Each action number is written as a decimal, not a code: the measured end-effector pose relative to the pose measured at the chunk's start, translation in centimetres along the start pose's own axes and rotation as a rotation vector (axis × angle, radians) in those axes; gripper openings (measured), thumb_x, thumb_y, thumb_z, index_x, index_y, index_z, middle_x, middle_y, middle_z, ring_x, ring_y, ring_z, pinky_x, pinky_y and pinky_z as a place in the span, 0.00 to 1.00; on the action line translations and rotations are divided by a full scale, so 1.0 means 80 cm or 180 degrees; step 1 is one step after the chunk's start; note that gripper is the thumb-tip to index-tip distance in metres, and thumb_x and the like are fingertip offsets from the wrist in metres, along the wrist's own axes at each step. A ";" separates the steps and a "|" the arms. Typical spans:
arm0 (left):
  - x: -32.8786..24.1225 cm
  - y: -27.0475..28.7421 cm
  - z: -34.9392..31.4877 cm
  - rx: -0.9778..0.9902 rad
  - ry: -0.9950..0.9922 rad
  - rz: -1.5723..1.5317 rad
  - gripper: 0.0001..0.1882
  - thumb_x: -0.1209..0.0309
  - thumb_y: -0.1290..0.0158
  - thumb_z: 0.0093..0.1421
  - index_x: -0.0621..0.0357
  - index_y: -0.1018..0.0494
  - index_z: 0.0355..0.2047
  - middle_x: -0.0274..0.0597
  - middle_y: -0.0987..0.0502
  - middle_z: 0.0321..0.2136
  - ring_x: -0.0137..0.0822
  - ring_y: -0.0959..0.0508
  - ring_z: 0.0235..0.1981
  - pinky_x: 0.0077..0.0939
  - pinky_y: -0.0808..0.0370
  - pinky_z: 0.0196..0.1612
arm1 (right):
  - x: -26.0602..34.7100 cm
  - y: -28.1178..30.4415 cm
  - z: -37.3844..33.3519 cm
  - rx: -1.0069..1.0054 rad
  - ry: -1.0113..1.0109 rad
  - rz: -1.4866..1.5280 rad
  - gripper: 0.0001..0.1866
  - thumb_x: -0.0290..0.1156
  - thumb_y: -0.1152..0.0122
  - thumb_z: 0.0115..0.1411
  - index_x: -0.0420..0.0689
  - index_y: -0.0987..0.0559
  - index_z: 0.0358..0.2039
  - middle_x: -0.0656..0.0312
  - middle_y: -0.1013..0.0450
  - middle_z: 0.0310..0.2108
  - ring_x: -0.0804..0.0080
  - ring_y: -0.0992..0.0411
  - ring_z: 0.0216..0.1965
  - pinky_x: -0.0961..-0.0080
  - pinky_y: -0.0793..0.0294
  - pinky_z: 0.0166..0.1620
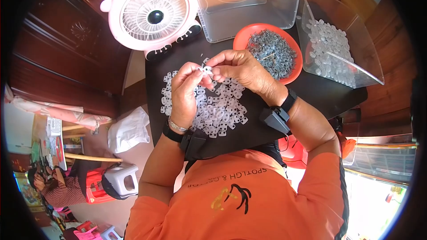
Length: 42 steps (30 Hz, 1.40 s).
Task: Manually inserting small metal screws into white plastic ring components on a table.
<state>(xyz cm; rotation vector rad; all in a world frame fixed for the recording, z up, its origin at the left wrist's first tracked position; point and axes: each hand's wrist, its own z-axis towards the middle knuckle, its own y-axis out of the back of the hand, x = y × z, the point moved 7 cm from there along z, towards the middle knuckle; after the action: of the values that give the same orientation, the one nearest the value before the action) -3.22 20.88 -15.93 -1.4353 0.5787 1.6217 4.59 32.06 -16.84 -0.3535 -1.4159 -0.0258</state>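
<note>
Three containers stand along the far and right parts of the dark surface in front of me. One is an orange-red plate, heaped with small, slender grey pieces; a thin, light-coloured stick lies on top of that heap. To its right, a clear bin holds many whitish, rounded pieces through its see-through walls. A larger clear box stands beyond the plate, beside a pink fan. My left hand and right hand meet just left of the plate, fingertips nearly closed, both pinching a small white part between them. Beneath and nearer me, a loose pile of white clips with dark-looking holes spreads directly on the surface.
</note>
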 end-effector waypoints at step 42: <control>0.019 0.003 -0.006 -0.0194 0.0165 0.0660 0.07 0.74 0.53 0.60 0.62 0.32 0.25 0.30 0.34 0.17 0.20 0.37 0.17 0.15 0.40 0.20 | 0.012 -0.009 -0.006 -0.0210 0.0364 -0.0973 0.10 0.21 0.39 0.57 0.38 0.22 0.40 0.65 0.25 0.33 0.82 0.27 0.36 0.82 0.27 0.42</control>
<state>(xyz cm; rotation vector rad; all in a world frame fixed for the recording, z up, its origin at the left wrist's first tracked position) -3.09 20.84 -17.53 -1.5061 0.7340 1.7806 5.06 31.42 -15.84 -0.1839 -1.3465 -0.3379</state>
